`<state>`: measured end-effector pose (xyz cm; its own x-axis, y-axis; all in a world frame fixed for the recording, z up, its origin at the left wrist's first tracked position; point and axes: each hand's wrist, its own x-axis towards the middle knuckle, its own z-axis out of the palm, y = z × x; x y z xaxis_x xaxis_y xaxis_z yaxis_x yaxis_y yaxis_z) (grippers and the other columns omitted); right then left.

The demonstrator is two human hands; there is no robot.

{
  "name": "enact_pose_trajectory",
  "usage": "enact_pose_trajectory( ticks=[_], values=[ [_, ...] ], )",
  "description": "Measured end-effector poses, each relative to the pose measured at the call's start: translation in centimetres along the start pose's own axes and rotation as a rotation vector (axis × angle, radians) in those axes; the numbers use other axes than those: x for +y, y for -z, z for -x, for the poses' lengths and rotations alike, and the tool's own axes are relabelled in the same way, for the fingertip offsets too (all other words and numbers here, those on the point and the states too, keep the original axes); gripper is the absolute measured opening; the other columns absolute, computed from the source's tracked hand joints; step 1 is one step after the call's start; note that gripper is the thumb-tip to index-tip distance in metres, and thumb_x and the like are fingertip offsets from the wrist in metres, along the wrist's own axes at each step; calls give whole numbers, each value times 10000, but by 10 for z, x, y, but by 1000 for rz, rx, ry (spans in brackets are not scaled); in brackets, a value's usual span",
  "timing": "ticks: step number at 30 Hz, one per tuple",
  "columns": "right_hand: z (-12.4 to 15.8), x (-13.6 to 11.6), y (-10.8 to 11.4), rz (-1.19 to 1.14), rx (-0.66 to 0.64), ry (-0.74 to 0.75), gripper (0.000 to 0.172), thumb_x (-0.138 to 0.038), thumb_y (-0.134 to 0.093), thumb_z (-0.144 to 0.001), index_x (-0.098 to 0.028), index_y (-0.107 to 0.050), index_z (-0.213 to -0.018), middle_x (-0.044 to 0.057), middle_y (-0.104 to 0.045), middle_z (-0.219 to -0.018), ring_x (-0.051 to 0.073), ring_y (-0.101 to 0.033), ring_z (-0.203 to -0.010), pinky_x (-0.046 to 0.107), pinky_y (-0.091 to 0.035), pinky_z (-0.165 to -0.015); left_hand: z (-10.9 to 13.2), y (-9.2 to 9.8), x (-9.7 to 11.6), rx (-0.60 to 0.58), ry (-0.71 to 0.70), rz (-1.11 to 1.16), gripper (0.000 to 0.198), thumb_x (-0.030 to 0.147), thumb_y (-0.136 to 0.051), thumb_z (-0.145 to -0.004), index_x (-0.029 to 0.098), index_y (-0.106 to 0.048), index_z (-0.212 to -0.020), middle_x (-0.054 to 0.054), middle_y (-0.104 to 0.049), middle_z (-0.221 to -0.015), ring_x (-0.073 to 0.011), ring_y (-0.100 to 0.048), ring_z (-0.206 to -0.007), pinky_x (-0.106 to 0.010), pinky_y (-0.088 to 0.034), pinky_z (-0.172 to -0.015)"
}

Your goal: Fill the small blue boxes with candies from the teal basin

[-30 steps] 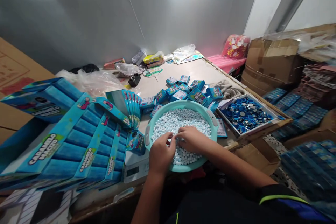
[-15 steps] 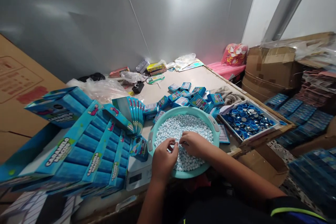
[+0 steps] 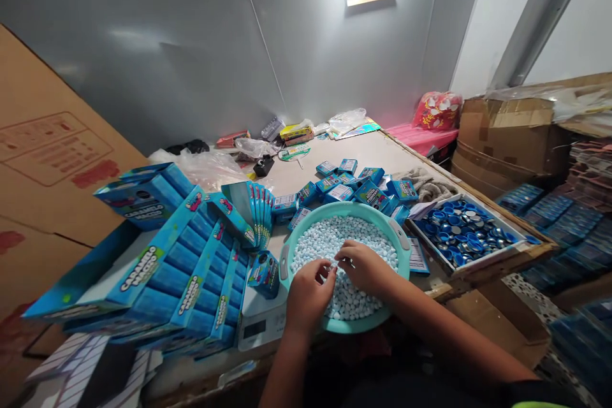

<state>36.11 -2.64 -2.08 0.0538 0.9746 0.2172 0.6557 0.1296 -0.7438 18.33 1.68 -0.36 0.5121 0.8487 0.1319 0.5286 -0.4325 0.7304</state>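
Hands [image 3: 310, 293] [image 3: 366, 268] nearly meet, grip unclear, over white pellets [image 3: 354, 303], open room toward the basin's far rim [image 3: 344, 208].

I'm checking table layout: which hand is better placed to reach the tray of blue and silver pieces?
Probably the right hand: it is nearer the tray, which sits right of the bowl, while the left hand is farther left.

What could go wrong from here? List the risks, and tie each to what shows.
The basin sits by the front edge of the table; a bump might tip it and spill the white pieces.
The small box on the scale stands near the left hand and could be knocked over.
The blue piece just outside the tray lies near the table's edge and might drop off.
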Motion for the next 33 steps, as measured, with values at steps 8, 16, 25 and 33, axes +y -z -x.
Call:
enact_pose_trajectory(
  ticks=[8, 16, 25, 33],
  values=[
    [0, 0, -1, -116, 79, 8, 203, -17, -671, -895, -172, -793, -941, 60, -702, -941, 187, -673, -873, 289, -500, -797, -1, 0, -6, 28, -114, -34, 131, 246, -658, -886, 219, -747, -978, -34, -697, -929, -201, -647, -870, -334, -503, -821],
    [-1, -1, 1, -225, 30, -37, 227, -18, -716, -829, -188, -809, -945, 30, -718, -862, 167, -665, -794, 272, -482, -736, 1, -1, -8, 21, -107, 57, 204, 293, -705, -874, 233, -711, -1069, -24, -724, -995, -215, -679, -941, -354, -530, -848],
    [0, 5, -4, -565, 5, -122, 264, -384, -748, -841, -156, -747, -973, 62, -747, -836, 209, -722, -763, 300, -551, -686, 3, 0, -10, -36, -123, 118, 194, 311, -663, -931, 236, -745, -1089, -38, -765, -1038, -205, -709, -968, -311, -550, -797],
    [2, 0, 0, -669, -46, -122, 466, -557, -841, -767, -164, -725, -989, 54, -733, -817, 212, -720, -784, 318, -579, -702, 10, 6, 0, -55, -167, 128, 172, 230, -667, -924, 227, -750, -1075, -28, -750, -1012, -184, -681, -916, -272, -519, -743]
  ],
)
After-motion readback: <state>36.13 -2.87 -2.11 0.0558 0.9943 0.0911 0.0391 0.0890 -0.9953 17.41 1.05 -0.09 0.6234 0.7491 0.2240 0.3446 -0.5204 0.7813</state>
